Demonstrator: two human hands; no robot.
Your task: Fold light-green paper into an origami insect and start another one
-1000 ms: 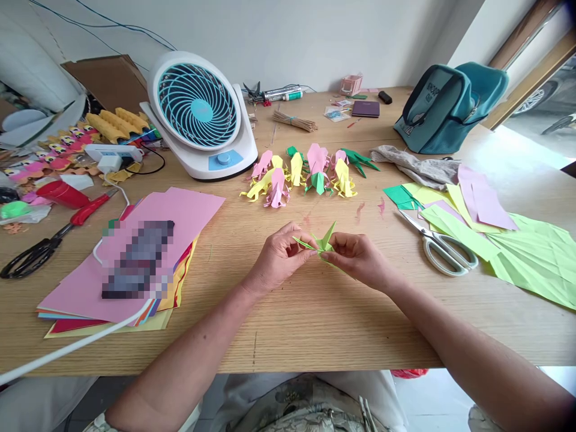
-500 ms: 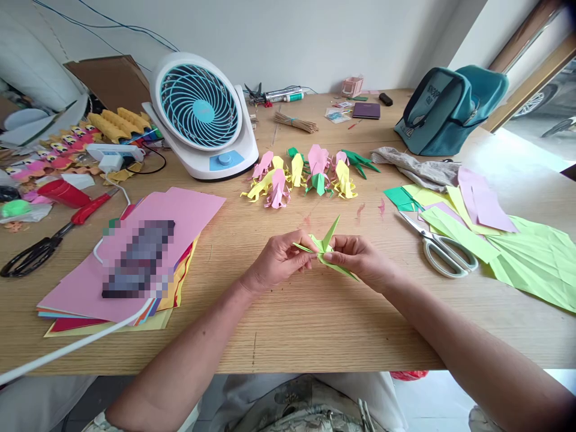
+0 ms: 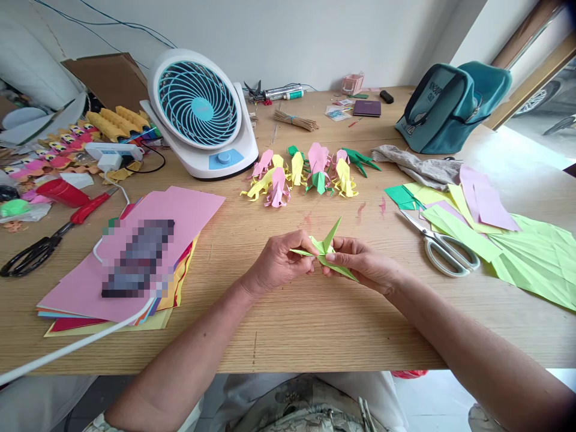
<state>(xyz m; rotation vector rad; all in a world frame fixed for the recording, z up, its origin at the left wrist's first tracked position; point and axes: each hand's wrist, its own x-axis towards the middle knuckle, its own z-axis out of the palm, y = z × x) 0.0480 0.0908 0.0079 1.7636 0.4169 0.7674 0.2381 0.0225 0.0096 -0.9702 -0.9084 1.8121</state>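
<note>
A light green folded paper piece (image 3: 332, 239) with several pointed arms is between my two hands, above the wooden table. My left hand (image 3: 288, 258) pinches its left side between thumb and fingers. From the right, my right hand (image 3: 362, 261) grips it with the thumb on top and the fingers underneath. One long point sticks up and another slants down to the right; the fingertips hide part of the folds. Beyond the hands stands a cluster of finished-looking folded paper figures in pink (image 3: 318, 157), yellow (image 3: 345, 180) and green (image 3: 359, 161).
White-handled scissors (image 3: 450, 252) lie right, beside green paper sheets (image 3: 540, 255). A stack of coloured paper (image 3: 90, 282) with a blurred dark object (image 3: 139, 258) is at left, near black-handled scissors (image 3: 33, 255). A fan (image 3: 202, 111) and a teal bag (image 3: 443, 114) stand farther back.
The fingers have shifted slightly on the green folded paper, and the right hand's fingers now reach further beneath it. Both hands still hold it in about the same place.
</note>
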